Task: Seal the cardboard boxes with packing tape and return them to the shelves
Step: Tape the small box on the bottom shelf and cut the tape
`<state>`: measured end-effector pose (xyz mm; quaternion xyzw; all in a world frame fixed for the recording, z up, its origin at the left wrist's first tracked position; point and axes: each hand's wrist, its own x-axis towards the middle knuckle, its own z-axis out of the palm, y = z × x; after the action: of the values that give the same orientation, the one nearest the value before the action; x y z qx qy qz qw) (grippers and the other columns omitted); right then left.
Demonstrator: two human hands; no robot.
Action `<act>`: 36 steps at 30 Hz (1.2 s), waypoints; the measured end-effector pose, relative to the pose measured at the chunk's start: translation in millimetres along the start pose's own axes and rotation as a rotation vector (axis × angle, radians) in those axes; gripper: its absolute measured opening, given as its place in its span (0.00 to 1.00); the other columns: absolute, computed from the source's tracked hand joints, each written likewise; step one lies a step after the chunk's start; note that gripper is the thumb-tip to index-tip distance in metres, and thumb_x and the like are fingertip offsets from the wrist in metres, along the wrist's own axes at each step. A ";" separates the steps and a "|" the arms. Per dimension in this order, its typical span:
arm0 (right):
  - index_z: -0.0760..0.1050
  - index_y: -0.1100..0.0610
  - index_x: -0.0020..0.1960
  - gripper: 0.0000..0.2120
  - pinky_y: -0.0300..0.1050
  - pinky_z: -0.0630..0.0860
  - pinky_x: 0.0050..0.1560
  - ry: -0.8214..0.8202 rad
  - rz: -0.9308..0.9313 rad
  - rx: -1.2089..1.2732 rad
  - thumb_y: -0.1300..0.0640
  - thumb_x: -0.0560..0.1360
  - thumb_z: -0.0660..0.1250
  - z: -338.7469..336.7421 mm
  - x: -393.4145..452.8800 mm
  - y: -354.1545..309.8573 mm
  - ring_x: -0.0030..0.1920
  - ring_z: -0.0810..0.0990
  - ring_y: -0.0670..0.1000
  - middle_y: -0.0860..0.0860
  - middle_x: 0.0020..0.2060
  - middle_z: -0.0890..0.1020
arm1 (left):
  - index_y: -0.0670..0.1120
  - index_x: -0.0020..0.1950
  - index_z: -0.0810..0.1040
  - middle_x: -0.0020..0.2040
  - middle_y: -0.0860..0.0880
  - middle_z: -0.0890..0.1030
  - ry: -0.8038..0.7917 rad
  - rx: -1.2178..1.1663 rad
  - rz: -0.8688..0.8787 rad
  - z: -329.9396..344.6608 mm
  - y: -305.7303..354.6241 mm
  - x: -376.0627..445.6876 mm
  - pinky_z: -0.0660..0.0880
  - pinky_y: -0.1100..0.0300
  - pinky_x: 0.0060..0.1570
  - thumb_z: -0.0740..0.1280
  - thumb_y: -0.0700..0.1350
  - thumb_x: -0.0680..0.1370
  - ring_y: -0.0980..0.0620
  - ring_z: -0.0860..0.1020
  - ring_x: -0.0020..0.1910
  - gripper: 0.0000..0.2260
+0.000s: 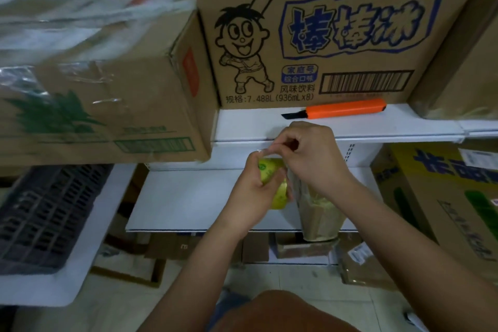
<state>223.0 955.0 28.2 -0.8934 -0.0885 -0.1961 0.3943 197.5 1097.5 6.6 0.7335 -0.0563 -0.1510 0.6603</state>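
My left hand (254,187) grips a roll of clear packing tape with a yellow-green core (272,183) in front of the white shelves. My right hand (310,153) pinches the loose end of the tape just above the roll, and a clear strip hangs down beneath it. A large cardboard box with a cartoon boy and blue lettering (336,35) stands on the upper shelf straight ahead. A tape-wrapped cardboard box with a green plant print (107,94) sits to its left. An orange utility knife (339,112) lies on the upper shelf edge just above my hands.
The white middle shelf (188,202) lies behind my hands. A black plastic crate (45,218) sits at the lower left. A yellow and green printed box (444,197) stands at the right, and another cardboard box (463,67) above it. Flattened cardboard lies on the floor below.
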 end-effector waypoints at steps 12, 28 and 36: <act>0.84 0.57 0.40 0.03 0.37 0.66 0.47 0.102 -0.008 -0.050 0.58 0.71 0.76 35.1 32.7 5.0 0.48 0.76 0.50 0.52 0.43 0.80 | 0.43 0.62 0.69 0.42 0.41 0.80 0.167 -0.109 -0.120 -6.3 1.8 26.1 0.81 0.55 0.37 0.56 0.55 0.85 0.50 0.81 0.30 0.16; 0.78 0.59 0.61 0.14 0.47 0.70 0.51 0.307 -0.067 -0.492 0.57 0.76 0.67 59.7 -83.6 82.4 0.52 0.74 0.56 0.57 0.54 0.78 | 0.53 0.77 0.63 0.66 0.53 0.76 0.415 -0.037 -0.153 -17.5 -52.4 52.4 0.67 0.66 0.67 0.45 0.71 0.79 0.56 0.76 0.62 0.34; 0.66 0.56 0.77 0.31 0.53 0.57 0.72 -0.226 0.203 -0.661 0.40 0.80 0.52 72.8 -106.7 153.3 0.75 0.64 0.57 0.52 0.75 0.69 | 0.50 0.59 0.75 0.59 0.44 0.78 0.639 0.054 -0.183 1.2 -149.5 45.9 0.74 0.47 0.65 0.56 0.47 0.84 0.44 0.77 0.59 0.09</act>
<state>194.6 905.2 -163.9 -0.9929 0.0259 -0.0741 0.0894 223.2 1101.6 -147.6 0.7631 0.2159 0.0295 0.6084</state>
